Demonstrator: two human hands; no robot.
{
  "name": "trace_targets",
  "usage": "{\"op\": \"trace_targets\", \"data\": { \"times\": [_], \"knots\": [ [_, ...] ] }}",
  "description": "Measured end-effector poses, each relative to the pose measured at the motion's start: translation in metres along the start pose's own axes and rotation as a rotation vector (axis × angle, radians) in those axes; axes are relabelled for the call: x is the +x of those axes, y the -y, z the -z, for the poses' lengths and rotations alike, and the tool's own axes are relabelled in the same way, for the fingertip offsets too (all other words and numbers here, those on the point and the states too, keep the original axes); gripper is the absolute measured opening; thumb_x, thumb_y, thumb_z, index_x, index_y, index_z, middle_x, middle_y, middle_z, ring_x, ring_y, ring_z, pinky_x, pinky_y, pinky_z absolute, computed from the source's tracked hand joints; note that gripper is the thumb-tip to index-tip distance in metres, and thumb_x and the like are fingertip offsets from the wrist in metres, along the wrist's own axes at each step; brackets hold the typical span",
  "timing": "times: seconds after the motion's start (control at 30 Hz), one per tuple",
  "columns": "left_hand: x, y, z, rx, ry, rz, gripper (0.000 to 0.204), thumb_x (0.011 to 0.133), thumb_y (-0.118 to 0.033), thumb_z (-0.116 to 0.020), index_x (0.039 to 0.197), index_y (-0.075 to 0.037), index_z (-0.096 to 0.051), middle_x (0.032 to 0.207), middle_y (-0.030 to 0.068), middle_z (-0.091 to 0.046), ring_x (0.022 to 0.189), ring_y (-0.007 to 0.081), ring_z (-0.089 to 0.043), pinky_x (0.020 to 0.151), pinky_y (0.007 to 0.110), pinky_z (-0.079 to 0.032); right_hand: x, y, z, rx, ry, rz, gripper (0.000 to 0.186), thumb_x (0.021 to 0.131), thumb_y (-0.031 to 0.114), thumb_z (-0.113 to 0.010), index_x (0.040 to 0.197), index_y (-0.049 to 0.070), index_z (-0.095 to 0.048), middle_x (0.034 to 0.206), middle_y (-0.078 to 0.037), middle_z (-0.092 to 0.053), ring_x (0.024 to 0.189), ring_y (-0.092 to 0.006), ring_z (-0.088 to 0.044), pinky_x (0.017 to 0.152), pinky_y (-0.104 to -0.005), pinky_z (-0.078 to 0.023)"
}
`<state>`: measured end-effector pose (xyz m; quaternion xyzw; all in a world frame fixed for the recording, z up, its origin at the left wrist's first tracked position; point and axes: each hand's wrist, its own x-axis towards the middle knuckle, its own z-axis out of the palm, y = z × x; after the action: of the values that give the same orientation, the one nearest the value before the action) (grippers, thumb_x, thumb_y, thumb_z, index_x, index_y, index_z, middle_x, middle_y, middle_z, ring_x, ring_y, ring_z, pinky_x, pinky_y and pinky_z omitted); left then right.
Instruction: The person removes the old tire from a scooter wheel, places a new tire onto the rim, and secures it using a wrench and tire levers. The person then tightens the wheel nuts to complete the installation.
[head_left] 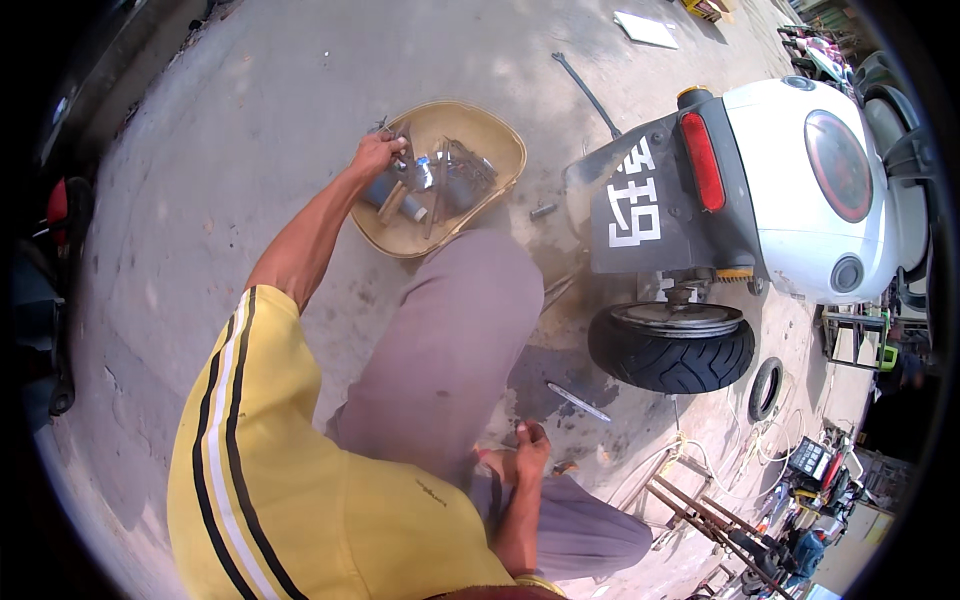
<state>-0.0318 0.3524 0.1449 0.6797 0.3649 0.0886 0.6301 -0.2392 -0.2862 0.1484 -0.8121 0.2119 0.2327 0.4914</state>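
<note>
My left hand [378, 152] is at the left rim of a tan plastic basin [505, 145], fingers closed round a dark metal piece whose kind I cannot make out. Inside the basin lie several tools and metal parts, among them a long rusty bar [439, 190] and a wooden-looking handle [392, 203]. My right hand [532, 447] rests low by my bent legs, its fingers curled together; whatever they may hold is hidden. A silver, rod-like tool [578, 400] lies on the ground just beyond that hand.
A white scooter [800, 190] stands at the right, its rear tyre [672, 362] close to me. A long wrench [588, 96] and a small socket [543, 211] lie on the concrete. Farther right are a loose tyre [766, 389], a hose, a metal frame [700, 505] and piled equipment.
</note>
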Motion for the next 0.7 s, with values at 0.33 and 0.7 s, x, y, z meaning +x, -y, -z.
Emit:
{"op": "trace_targets", "data": {
  "times": [0.33, 0.7],
  "knots": [
    [-0.14, -0.186, 0.012, -0.002, 0.083, -0.571, 0.032, 0.097, -0.033, -0.068, 0.092, -0.002, -0.069, 0.074, -0.0051, -0.049, 0.067, 0.006, -0.04, 0.06, 0.026, -0.032, -0.046, 0.066, 0.013, 0.203, -0.191, 0.276, 0.042, 0.101, 0.01, -0.065, 0.138, -0.007, -0.057, 0.122, -0.014, -0.069, 0.111, -0.0197, -0.067, 0.097, -0.0316, -0.052],
    [-0.389, -0.265, -0.088, 0.146, 1.081, -0.559, 0.033, 0.096, -0.018, -0.068, 0.074, -0.002, -0.048, 0.065, -0.0028, -0.043, 0.064, 0.0071, -0.036, 0.055, 0.029, -0.033, -0.158, 0.262, 0.008, 0.612, -0.121, 0.906, 0.05, 0.103, 0.027, -0.068, 0.143, -0.001, -0.056, 0.123, -0.011, -0.068, 0.111, -0.0193, -0.067, 0.098, -0.0324, -0.052]
  ]
}}
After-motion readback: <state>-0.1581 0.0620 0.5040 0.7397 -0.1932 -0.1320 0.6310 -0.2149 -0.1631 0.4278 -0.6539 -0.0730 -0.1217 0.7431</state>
